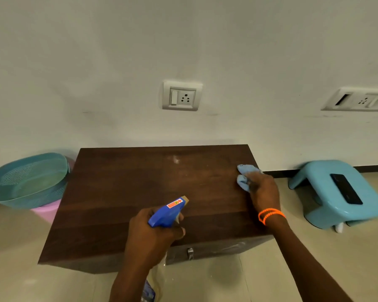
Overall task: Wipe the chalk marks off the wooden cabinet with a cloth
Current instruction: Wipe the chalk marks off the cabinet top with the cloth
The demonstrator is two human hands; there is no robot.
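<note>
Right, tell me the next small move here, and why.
Probably sweep the blue cloth in the right hand leftward to the faint whitish smear near the cabinet top's back edge; the left hand already aims the spray bottle there.

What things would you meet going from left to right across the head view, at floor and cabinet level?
Basket → spray bottle in the left hand → cloth under the right hand → stool → phone.
</note>
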